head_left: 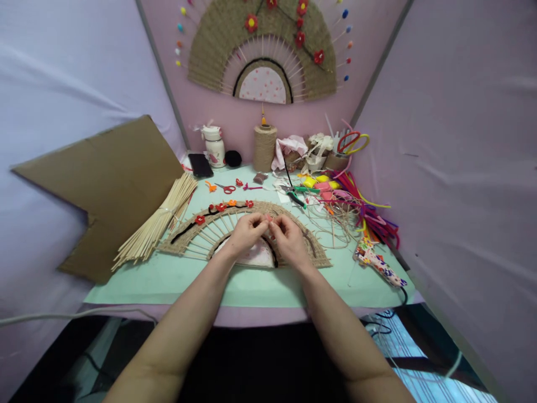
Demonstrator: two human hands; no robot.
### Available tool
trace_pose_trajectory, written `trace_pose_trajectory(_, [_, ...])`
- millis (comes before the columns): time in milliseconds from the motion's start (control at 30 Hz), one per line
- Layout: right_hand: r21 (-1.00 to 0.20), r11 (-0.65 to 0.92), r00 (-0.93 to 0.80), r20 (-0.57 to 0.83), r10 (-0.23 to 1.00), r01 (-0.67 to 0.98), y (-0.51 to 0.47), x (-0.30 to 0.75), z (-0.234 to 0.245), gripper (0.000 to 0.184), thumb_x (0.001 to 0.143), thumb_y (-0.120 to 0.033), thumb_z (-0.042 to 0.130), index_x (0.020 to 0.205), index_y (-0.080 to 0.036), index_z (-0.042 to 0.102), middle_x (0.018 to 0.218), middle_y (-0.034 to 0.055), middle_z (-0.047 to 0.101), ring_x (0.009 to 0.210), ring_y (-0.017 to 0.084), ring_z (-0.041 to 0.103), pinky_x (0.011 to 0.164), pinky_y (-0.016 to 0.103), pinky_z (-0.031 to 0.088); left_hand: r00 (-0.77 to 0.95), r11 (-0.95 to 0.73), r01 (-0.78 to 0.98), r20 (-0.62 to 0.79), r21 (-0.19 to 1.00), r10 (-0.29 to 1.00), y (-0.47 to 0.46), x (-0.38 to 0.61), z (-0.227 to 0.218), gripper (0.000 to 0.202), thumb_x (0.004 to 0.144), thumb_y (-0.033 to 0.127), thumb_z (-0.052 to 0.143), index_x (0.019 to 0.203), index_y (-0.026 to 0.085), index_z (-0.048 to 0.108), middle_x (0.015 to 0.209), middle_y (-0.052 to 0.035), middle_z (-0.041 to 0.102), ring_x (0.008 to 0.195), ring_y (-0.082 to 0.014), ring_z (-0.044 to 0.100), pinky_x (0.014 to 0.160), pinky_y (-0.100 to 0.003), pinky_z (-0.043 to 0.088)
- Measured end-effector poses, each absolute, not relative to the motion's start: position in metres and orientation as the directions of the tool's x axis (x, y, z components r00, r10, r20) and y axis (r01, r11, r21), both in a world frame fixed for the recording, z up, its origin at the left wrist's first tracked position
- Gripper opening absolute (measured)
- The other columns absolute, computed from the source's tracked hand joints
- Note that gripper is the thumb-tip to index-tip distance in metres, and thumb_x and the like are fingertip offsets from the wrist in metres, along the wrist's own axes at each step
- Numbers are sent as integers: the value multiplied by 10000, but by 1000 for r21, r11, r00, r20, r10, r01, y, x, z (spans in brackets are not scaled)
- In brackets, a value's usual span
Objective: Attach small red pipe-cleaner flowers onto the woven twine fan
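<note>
Between the fingertips of my left hand (pixel 248 230) and my right hand (pixel 289 238) is a small pinkish-red piece (pixel 269 219); its exact kind is too small to make out. Both hands are closed in a pinch, meeting above a woven twine fan (pixel 184 235) that lies on the table. Thin sticks form the fan's ribs. Red flowers (pixel 200 219) and an orange flower (pixel 232 202) sit along its upper left band, with a black fuzzy strip (pixel 184 230) beside them. My hands and wrists hide part of the fan's middle and its pale patterned centre (pixel 255 256).
Left are a bundle of sticks (pixel 157 221) and cardboard (pixel 113 184). Behind lie red scissors (pixel 229 189), pliers (pixel 297 198) and a twine spool (pixel 264 148). At right are tangled pipe cleaners (pixel 373 215) and a patterned glue gun (pixel 380 263). Another fan (pixel 213 53) hangs on the wall.
</note>
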State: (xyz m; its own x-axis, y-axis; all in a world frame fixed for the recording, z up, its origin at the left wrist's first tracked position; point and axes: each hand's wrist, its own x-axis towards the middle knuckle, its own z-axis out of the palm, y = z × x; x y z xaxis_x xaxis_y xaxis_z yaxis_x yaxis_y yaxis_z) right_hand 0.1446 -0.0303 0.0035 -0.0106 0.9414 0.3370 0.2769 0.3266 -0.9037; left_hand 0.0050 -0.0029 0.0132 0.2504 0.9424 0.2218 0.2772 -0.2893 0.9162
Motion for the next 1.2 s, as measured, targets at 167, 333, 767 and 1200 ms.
trace_pose_trajectory(167, [-808, 410, -22, 443, 896, 423, -31, 140, 1, 238, 909, -307, 450, 686, -231, 425, 670, -20, 474, 654, 155, 458, 646, 283, 361, 263, -307, 305, 230, 901, 937, -1, 2, 9, 206, 707, 280, 496, 547, 191, 403, 552, 54, 409, 561, -93, 378, 547, -228, 316])
trace_pose_trajectory(333, [-633, 486, -82, 557, 826, 603, -31, 137, -4, 233, 904, -249, 414, 672, -232, 413, 744, 29, 524, 724, 178, 475, 682, 304, 368, 267, -346, 366, 259, 864, 928, -3, 2, 9, 174, 697, 215, 496, 535, 182, 441, 537, 55, 422, 564, -96, 381, 560, -233, 313])
trace_pose_trajectory(767, [-816, 403, -42, 425, 904, 415, -24, 154, -2, 181, 843, -335, 560, 740, -201, 624, 757, 18, 637, 718, 164, 578, 679, 280, 437, 303, -417, 436, 306, 798, 903, -4, 4, 12, 196, 778, 235, 475, 598, 192, 413, 585, 50, 415, 598, -107, 387, 576, -239, 293])
trace_pose_trajectory(1200, [-631, 395, -47, 494, 868, 668, -32, 140, -5, 182, 872, -272, 522, 698, -218, 515, 758, 34, 583, 718, 184, 514, 662, 298, 365, 245, -332, 472, 240, 817, 939, -4, 4, 11, 133, 660, 226, 478, 535, 190, 449, 539, 43, 456, 569, -110, 397, 565, -240, 301])
